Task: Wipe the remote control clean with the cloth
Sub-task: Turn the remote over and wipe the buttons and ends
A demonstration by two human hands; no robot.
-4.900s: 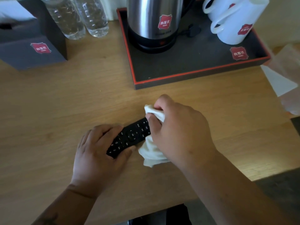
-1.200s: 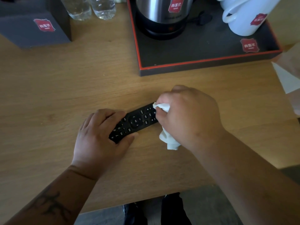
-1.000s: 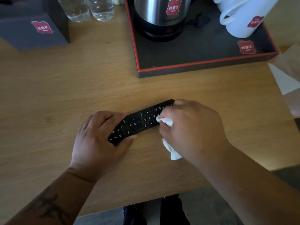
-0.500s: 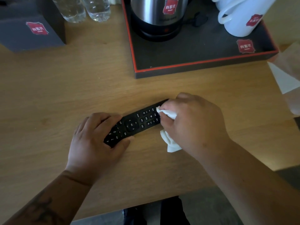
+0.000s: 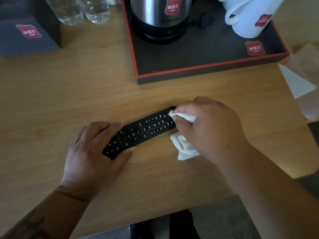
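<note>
A black remote control lies button side up and slanted on the wooden table, its far end pointing up and right. My left hand grips its near end, fingers over one long side and thumb against the other. My right hand holds a bunched white cloth and presses a fold of it onto the remote's far end. The cloth's loose tail hangs out below my palm onto the table.
Behind the remote stands a dark tray with a red rim, holding a steel kettle and white mugs. Two water bottles and a dark box sit at the back left. White paper lies at the right edge.
My right hand has slid the cloth along the remote toward its far end, uncovering more of the buttons. My left hand keeps its hold on the near end.
</note>
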